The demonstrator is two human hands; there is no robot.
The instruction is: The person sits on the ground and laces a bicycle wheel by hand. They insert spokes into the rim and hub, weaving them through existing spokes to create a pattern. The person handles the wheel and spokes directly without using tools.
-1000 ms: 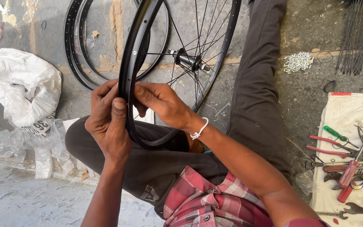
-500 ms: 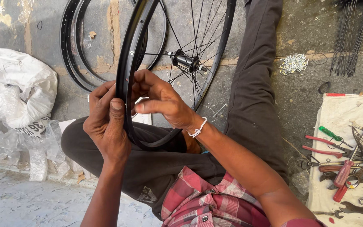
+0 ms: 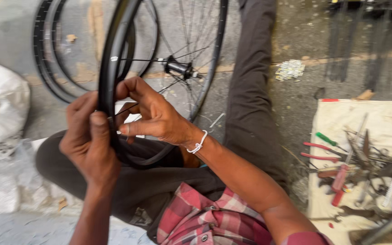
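- Rough concrete floor [image 3: 296,104] all round; I sit on it, legs folded.
- Black wheel rim [image 3: 114,59] stands upright over my lap, near centre-left.
- Left hand [image 3: 89,140] wraps the rim, thumb pressed on its edge, fingers closed.
- Right hand [image 3: 153,113] touches the rim's inner side, fingers curled on a thin spoke [image 3: 146,59].
- Spoked wheel with hub [image 3: 178,68] lies just beyond.
- Cloth [image 3: 386,122] with tools at right; white sack [image 3: 1,104] at left.

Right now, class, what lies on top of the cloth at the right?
On the cloth: a green-handled screwdriver, red-handled tools, and grey metal tools. The blurred pile hides whatever lies beneath.
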